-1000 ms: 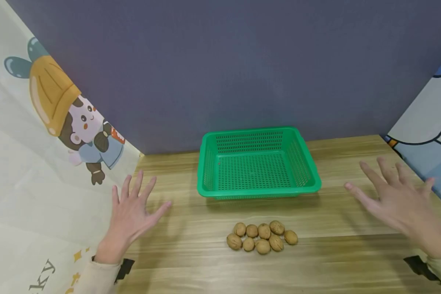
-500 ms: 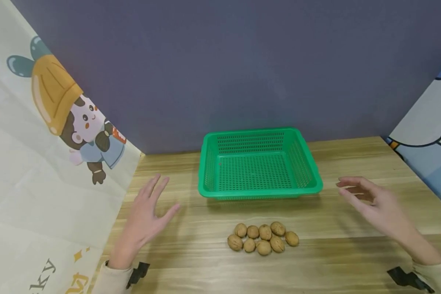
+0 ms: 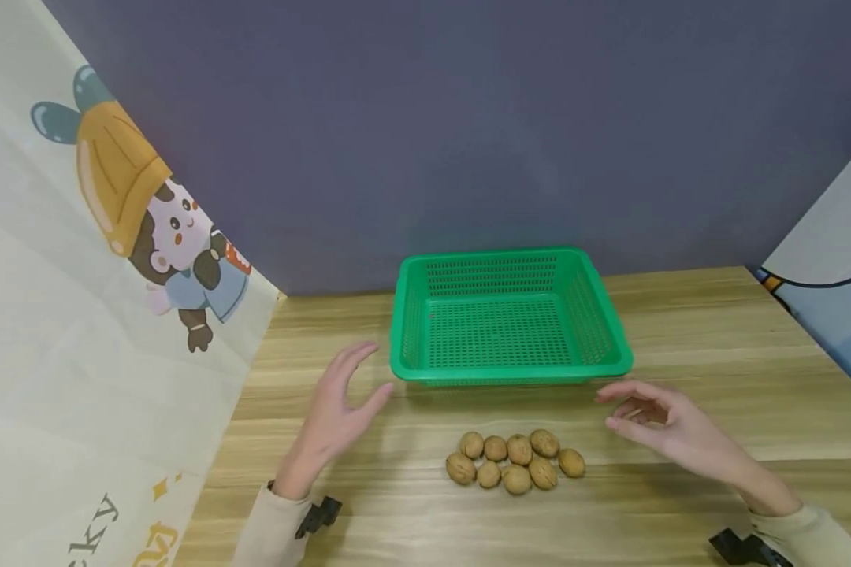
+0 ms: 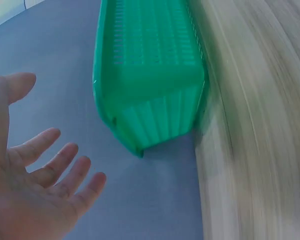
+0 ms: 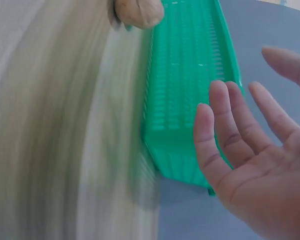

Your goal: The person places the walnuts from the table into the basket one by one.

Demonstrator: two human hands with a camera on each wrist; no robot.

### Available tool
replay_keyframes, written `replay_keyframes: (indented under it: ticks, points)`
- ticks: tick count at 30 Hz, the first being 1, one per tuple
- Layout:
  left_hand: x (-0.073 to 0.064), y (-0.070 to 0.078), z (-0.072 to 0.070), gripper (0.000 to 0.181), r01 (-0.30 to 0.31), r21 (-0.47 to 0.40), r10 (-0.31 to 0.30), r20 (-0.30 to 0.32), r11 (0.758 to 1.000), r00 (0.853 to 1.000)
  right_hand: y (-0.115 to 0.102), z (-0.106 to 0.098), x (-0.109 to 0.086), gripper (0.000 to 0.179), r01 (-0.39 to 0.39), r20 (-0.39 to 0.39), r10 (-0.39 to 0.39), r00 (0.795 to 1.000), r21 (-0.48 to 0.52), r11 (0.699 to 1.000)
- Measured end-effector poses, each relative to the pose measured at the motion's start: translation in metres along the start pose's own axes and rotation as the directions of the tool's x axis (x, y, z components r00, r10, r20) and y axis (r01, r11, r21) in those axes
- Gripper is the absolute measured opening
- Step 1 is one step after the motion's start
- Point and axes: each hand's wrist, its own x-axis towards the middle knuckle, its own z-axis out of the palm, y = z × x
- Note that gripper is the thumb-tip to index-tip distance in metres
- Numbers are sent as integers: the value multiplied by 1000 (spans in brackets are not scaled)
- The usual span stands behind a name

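Observation:
A green plastic basket (image 3: 510, 372) with slotted walls stands on the table against the back wall, nothing in it. In front of it lie several walnuts (image 3: 517, 479) in two rough rows. My left hand (image 3: 335, 413) hovers just left of the basket's near corner, fingers loosely bent and thumb apart, touching nothing. To the right of the walnuts, my right hand (image 3: 663, 425) hangs over the table with relaxed, bent fingers and holds nothing. Both wrist views show the palms bare, the basket (image 4: 150, 85) beyond the left hand and one walnut (image 5: 140, 11) at the top of the right view.
The wood-grain table (image 3: 468, 535) meets a dark blue-grey wall (image 3: 468, 126) behind the basket. A white sheet with a cartoon figure (image 3: 177, 228) borders the left side. Another printed sheet (image 3: 837, 228) stands at the right.
Both hands have moved inward, the left rightward toward the basket, the right leftward and lower toward the walnuts. Their spread fingers have relaxed and bent. The basket and walnuts stay in place.

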Motion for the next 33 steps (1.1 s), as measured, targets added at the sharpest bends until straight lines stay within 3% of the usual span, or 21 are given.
replay_keyframes:
  ticks: [10, 19, 26, 33]
  points:
    - [15, 2, 15, 56, -61, 7, 61, -6, 998, 998, 9, 29, 8, 39, 66, 170, -81, 982, 90, 994]
    - [21, -1, 27, 50, -88, 40, 88, -11, 995, 996, 20, 31, 7, 45, -96, 374, 29, 927, 164, 982]
    - [21, -4, 36, 47, -127, 58, 128, -7, 990, 992, 24, 36, 8, 45, -122, 415, 50, 908, 148, 981]
    - [22, -5, 40, 34, -160, 96, 162, -9, 982, 987, 22, 39, 8, 38, -96, 408, 39, 912, 121, 988]
